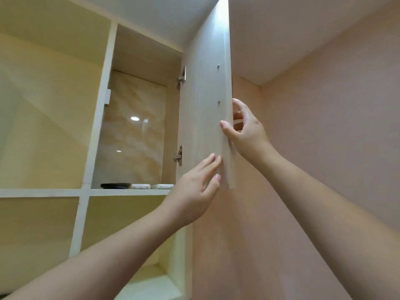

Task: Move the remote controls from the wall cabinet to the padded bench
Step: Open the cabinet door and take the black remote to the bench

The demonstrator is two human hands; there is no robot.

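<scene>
Pink walls (324, 148) frame a wall cabinet (95, 131) whose door (205, 105) stands swung wide. My right hand (244, 133) pinches the door's free edge, thumb on the inner face, fingers behind; my left hand (194, 191) lies flat against its lower part, fingers straight. On the shelf (129, 192) inside sit a black remote (115, 185) and two white remotes (140, 186), side by side, untouched. If released carelessly, the door may swing back onto a reaching arm. Remotes near the shelf's lip could be knocked off and fall.
</scene>
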